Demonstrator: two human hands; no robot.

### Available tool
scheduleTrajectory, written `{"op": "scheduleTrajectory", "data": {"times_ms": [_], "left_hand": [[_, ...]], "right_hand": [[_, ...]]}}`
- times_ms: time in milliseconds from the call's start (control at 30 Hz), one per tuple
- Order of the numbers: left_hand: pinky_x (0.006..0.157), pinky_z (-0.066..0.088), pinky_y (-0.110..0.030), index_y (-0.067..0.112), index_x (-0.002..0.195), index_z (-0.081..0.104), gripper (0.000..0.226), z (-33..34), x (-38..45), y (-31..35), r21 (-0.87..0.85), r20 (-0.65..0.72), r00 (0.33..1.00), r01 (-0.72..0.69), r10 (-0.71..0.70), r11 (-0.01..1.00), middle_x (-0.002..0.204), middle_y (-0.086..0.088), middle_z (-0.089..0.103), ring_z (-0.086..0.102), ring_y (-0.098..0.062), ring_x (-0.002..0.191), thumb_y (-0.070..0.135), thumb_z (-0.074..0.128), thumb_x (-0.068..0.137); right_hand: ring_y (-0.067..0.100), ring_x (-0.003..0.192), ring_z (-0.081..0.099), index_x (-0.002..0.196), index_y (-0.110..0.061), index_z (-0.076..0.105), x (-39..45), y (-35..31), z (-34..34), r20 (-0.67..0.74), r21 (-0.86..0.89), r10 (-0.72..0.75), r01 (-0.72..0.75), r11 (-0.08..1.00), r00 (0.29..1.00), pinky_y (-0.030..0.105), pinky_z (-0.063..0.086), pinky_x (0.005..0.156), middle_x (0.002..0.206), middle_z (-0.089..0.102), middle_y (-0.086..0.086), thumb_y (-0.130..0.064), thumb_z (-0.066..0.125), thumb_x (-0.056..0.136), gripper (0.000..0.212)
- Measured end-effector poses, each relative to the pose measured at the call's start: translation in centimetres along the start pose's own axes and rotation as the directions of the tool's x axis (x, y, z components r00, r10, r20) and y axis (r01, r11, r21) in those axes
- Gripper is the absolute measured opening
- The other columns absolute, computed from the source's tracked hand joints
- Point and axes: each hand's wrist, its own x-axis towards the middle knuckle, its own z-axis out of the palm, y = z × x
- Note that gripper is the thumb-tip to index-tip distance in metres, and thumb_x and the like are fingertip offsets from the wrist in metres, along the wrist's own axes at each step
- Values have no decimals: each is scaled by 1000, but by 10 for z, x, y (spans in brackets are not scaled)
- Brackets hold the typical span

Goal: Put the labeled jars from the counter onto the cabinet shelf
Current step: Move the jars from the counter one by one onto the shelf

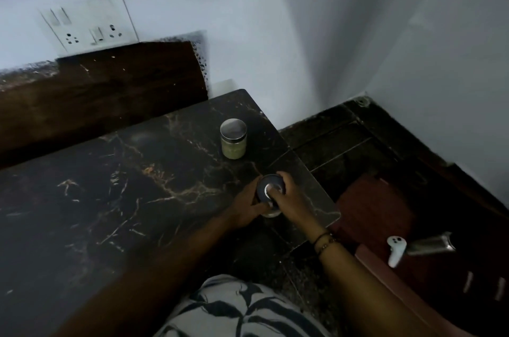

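Observation:
A glass jar with a dark lid point(265, 188) stands near the right edge of the dark marble counter point(115, 177). My left hand point(248, 210) grips its side from the left. My right hand point(289, 196) curls over its lid from the right, a white label showing between the fingers. A second jar point(233, 138), with a metal lid and pale green contents, stands upright further back on the counter, apart from both hands. The cabinet shelf is not in view.
A white switch and socket plate point(88, 22) sits on the wall behind a dark wooden board point(110, 89). Right of the counter the dark floor drops away, with a reddish mat point(374, 207), a white controller point(396, 250) and a metal object point(429, 244).

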Motion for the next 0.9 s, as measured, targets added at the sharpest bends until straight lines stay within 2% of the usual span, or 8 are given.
{"op": "scheduleTrajectory", "data": {"times_ms": [100,167,233,333,400,567,767,900], "left_hand": [[110,46,-38,43,139,42,87,3,-2,-3,12,-14,996,-84,84,996,139,9,56,55,-9,130,32,91,68],[111,45,-43,33,142,41,93,2,-2,-2,102,-64,994,-80,87,992,141,7,54,53,-12,131,39,92,64],[109,46,-42,44,137,42,88,-3,-3,-1,121,-126,988,-77,92,990,137,11,53,52,-12,130,47,89,62],[109,47,-42,38,139,41,83,-8,-9,2,-58,-212,975,-81,67,995,135,11,56,56,-12,127,48,83,68],[106,50,-45,30,136,43,70,-11,-10,5,-257,-296,955,-82,3,963,135,5,59,60,-13,124,42,79,77],[91,56,-37,27,118,52,18,-30,-11,33,-500,-439,891,-137,-114,855,122,-4,67,66,-25,113,33,49,102],[100,51,-55,-2,124,59,58,-53,-17,46,-537,-489,854,-134,-178,833,118,-26,68,65,-40,113,44,28,106],[79,58,-35,15,104,70,54,-71,-18,50,-563,-498,840,-123,-217,818,96,-8,79,75,-23,92,47,26,106]], "right_hand": [[10,100,59,130,-20,49,4,-2,1,-32,24,12,-11,1000,999,16,44,74,112,57,-4,-29,62,89,45],[17,102,61,125,-19,54,9,-5,1,-53,7,26,-25,1000,998,26,49,80,113,61,1,-30,62,89,39],[18,101,63,121,-19,58,13,-10,1,-48,32,40,-39,999,998,32,52,84,116,64,5,-32,59,92,32],[4,89,62,102,-31,63,13,-26,1,-33,185,49,-43,982,998,21,51,74,112,65,2,-34,51,98,13],[-1,88,61,99,-31,65,13,-38,0,-38,317,53,-39,948,998,16,48,71,110,65,0,-29,47,100,18],[18,107,64,124,-22,62,6,-57,0,61,452,14,-40,891,998,34,54,83,120,66,3,-26,41,101,31],[18,106,67,120,-32,63,0,-71,17,96,487,-109,48,872,989,31,58,79,118,68,-1,-14,54,94,33],[17,109,66,120,-40,61,-1,-83,24,123,475,-162,85,876,979,35,59,84,118,68,-6,-16,60,88,39]]}}
